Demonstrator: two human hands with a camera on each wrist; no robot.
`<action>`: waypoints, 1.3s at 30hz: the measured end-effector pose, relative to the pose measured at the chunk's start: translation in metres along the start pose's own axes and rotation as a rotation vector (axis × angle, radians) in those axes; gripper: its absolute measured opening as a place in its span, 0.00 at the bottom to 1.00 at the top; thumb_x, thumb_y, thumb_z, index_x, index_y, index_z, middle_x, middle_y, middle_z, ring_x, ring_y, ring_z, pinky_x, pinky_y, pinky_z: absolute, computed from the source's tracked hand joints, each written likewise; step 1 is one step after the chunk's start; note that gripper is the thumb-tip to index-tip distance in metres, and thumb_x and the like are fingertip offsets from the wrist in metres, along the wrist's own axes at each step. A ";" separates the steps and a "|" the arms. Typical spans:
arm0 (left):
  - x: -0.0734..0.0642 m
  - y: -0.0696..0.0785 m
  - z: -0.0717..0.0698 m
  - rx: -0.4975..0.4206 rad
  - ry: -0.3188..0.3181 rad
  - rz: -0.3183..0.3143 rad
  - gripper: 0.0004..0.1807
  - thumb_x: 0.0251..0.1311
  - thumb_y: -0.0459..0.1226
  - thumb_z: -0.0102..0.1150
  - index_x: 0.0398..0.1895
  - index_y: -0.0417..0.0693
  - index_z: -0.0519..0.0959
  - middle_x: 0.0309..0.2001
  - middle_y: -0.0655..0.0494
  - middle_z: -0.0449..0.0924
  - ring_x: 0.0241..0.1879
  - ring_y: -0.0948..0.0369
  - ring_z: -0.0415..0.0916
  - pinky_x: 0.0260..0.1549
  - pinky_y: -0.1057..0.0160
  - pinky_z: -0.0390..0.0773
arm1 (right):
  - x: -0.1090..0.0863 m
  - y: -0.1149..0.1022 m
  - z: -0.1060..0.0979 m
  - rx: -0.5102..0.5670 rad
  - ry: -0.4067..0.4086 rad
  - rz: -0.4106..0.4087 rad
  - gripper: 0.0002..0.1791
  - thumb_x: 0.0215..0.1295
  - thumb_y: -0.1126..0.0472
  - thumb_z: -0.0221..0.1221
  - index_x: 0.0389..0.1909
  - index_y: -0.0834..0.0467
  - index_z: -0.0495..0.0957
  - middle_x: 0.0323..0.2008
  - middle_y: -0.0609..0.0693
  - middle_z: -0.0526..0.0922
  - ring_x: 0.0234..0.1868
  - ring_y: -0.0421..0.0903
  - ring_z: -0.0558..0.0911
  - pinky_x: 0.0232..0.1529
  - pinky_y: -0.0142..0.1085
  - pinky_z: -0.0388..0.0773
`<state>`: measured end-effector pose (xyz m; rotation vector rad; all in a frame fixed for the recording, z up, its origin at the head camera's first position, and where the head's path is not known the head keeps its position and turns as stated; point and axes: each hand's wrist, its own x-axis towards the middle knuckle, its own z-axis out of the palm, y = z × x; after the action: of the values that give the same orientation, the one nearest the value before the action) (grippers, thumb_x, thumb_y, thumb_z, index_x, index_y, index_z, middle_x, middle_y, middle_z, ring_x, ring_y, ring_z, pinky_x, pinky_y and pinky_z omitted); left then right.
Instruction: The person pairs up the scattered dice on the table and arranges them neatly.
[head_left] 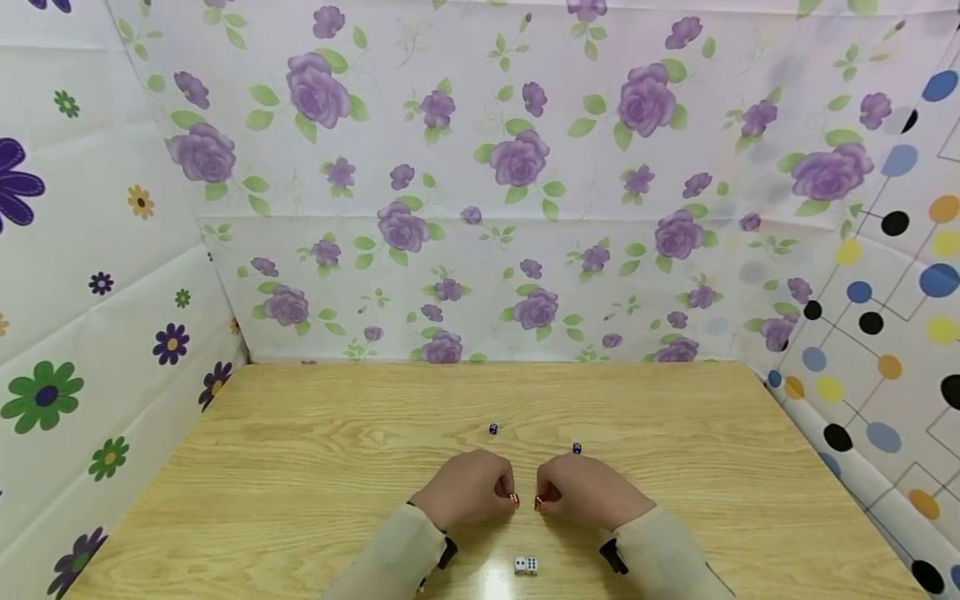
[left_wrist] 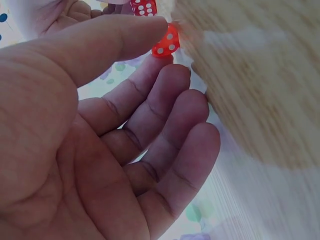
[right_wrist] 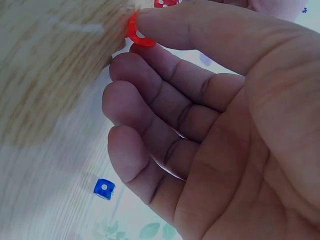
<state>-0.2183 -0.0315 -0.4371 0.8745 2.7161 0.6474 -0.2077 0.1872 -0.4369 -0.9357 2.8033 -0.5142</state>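
My left hand (head_left: 471,487) pinches a red die (head_left: 513,500) between thumb and forefinger, low at the tabletop. In the left wrist view that red die (left_wrist: 166,42) shows white pips beside the thumb tip. Facing it across a small gap, my right hand (head_left: 588,492) pinches a second red die (head_left: 538,502). The right wrist view shows this red die (right_wrist: 137,32) largely covered by thumb and fingertip. Two white dice (head_left: 526,566) sit side by side, nearer the body, between the wrists. Beyond the hands lie two blue dice, one at the left (head_left: 493,428) and one at the right (head_left: 577,448).
The wooden table (head_left: 337,417) carries the dice. A rose-patterned cloth (head_left: 480,250) hangs along its back edge. Cloth with flowers (head_left: 112,333) stands at the left side, and dotted cloth (head_left: 862,350) at the right.
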 end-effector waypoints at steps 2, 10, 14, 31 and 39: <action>0.000 0.001 0.000 -0.004 -0.003 -0.002 0.06 0.61 0.41 0.73 0.30 0.59 0.83 0.28 0.72 0.77 0.26 0.72 0.72 0.30 0.67 0.75 | 0.000 -0.001 0.000 0.003 -0.003 0.003 0.07 0.63 0.60 0.72 0.29 0.50 0.84 0.26 0.35 0.78 0.25 0.32 0.71 0.30 0.31 0.73; 0.005 0.006 0.002 0.027 -0.014 0.015 0.05 0.60 0.40 0.72 0.30 0.57 0.83 0.27 0.72 0.77 0.27 0.72 0.72 0.31 0.68 0.75 | 0.001 0.000 0.002 -0.023 0.004 -0.010 0.07 0.62 0.61 0.73 0.29 0.51 0.83 0.26 0.36 0.79 0.26 0.32 0.72 0.31 0.31 0.74; 0.004 0.007 0.001 0.019 -0.014 0.021 0.04 0.58 0.40 0.71 0.30 0.57 0.83 0.27 0.72 0.77 0.26 0.71 0.72 0.31 0.68 0.75 | 0.001 0.000 0.001 -0.017 -0.005 0.000 0.07 0.61 0.61 0.73 0.30 0.50 0.83 0.27 0.36 0.79 0.27 0.32 0.73 0.32 0.32 0.75; 0.004 0.008 0.004 0.025 -0.004 0.028 0.05 0.60 0.41 0.73 0.31 0.57 0.84 0.27 0.72 0.76 0.27 0.72 0.71 0.32 0.68 0.74 | 0.001 0.000 0.004 -0.035 0.004 -0.015 0.09 0.61 0.61 0.73 0.29 0.49 0.82 0.26 0.36 0.78 0.27 0.32 0.71 0.31 0.31 0.73; 0.005 0.007 0.004 0.025 -0.007 0.022 0.05 0.60 0.41 0.72 0.33 0.56 0.84 0.29 0.70 0.78 0.27 0.72 0.72 0.32 0.68 0.75 | 0.001 0.000 0.001 -0.024 0.006 -0.020 0.08 0.61 0.61 0.73 0.30 0.50 0.83 0.27 0.37 0.80 0.27 0.32 0.73 0.32 0.32 0.75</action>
<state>-0.2170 -0.0221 -0.4376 0.9114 2.7174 0.6150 -0.2082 0.1864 -0.4383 -0.9696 2.8137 -0.4884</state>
